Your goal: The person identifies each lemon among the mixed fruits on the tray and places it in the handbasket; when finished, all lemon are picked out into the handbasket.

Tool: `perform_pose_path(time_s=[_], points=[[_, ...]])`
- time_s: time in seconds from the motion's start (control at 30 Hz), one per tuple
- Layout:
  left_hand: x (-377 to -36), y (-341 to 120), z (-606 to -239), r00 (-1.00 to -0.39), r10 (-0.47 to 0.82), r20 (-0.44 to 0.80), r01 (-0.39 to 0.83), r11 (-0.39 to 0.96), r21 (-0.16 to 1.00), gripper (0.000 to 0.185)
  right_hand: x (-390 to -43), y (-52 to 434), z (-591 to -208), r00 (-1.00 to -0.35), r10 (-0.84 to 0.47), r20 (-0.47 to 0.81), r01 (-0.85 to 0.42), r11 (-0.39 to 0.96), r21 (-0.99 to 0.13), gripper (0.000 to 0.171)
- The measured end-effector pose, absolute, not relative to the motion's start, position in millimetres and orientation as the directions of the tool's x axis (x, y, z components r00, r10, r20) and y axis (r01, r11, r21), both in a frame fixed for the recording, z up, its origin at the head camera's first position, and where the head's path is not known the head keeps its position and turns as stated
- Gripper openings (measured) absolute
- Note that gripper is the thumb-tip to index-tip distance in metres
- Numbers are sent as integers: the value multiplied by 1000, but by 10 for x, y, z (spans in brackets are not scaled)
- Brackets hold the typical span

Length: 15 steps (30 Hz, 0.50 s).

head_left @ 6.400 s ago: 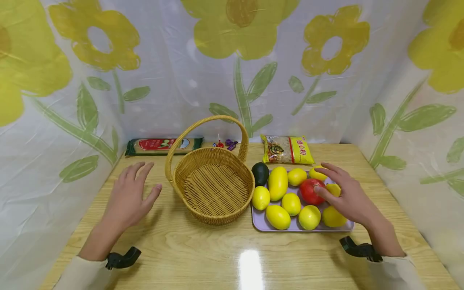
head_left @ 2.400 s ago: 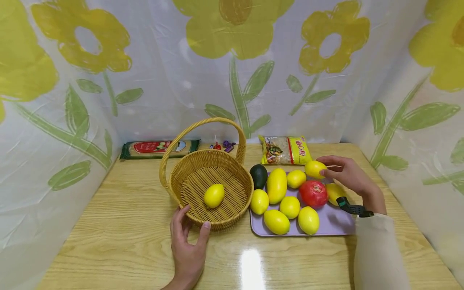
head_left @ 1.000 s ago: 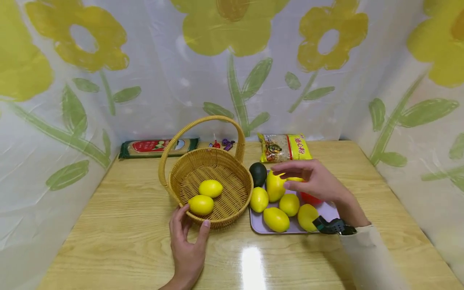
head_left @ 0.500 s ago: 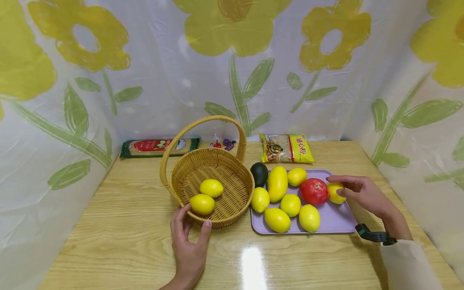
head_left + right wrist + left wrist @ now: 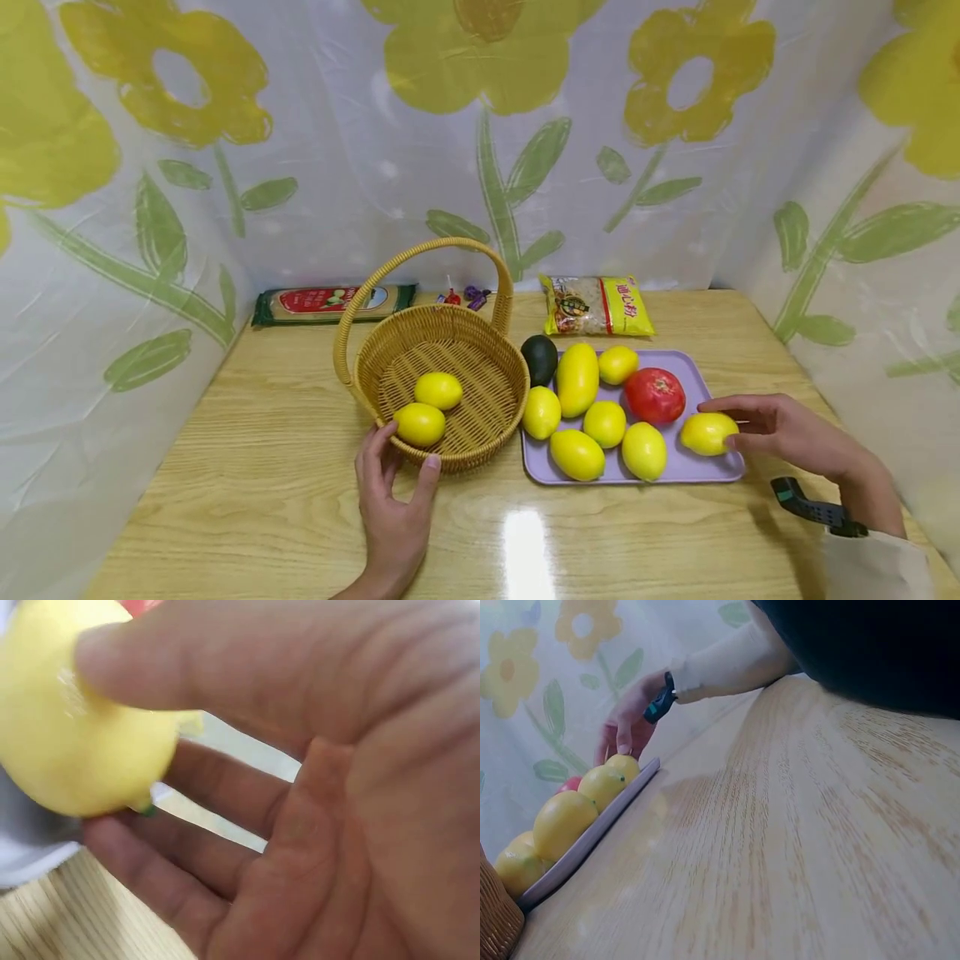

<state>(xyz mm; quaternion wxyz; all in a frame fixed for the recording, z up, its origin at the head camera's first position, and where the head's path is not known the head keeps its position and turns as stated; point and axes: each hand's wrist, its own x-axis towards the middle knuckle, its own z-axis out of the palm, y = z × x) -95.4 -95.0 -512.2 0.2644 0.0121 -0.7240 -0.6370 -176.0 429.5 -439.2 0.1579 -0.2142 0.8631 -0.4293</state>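
Observation:
A yellow lemon [image 5: 708, 433] sits over the right end of the purple tray [image 5: 678, 469], pinched between the thumb and fingers of my right hand [image 5: 806, 442]. Up close in the right wrist view, the thumb presses one side of the lemon [image 5: 82, 727] and fingers reach under its end. My left hand [image 5: 393, 517] touches the near rim of the wicker basket [image 5: 480, 458], thumb and index finger spread apart. Two lemons [image 5: 438, 390] lie inside the basket near that rim. A red pomegranate [image 5: 655, 396] and several more lemons [image 5: 573, 455] share the tray.
A mango [image 5: 577, 379] and a dark green avocado [image 5: 539, 360] lie at the tray's left side, close to the basket. Behind stand a green noodle packet [image 5: 330, 304], wrapped candies [image 5: 476, 297] and a yellow pasta bag [image 5: 597, 306]. The basket's tall handle [image 5: 420, 250] arches above it.
Two lemons went into the basket over these seconds. My right hand came back to the tray and has shifted the rightmost lemon toward the right and nearer. My left hand stays at the basket.

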Motion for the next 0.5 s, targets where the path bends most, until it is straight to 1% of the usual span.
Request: perform_pose_path(time_s=[0.13, 0.2, 0.37, 0.5], points=[[-956, -956, -5115, -861, -357, 362, 317, 180, 931, 66, -1759, 4290, -4377, -849, -519, -104, -233, 543, -807, 41], [-956, -955, -5115, -861, -357, 361, 316, 179, 932, 66, -1744, 4280, -4360, -854, -513, -90, -245, 548, -800, 40], [-953, -949, -5119, -864, -355, 356, 312, 178, 933, 68, -1723, 4131, -4221, -852, -523, 19, -329, 506, -797, 41], [-952, -946, -5121, -863, -361, 353, 311, 171, 935, 67, -1815, 3805, -4002, -805, -586, 91, -398, 420, -815, 44]])
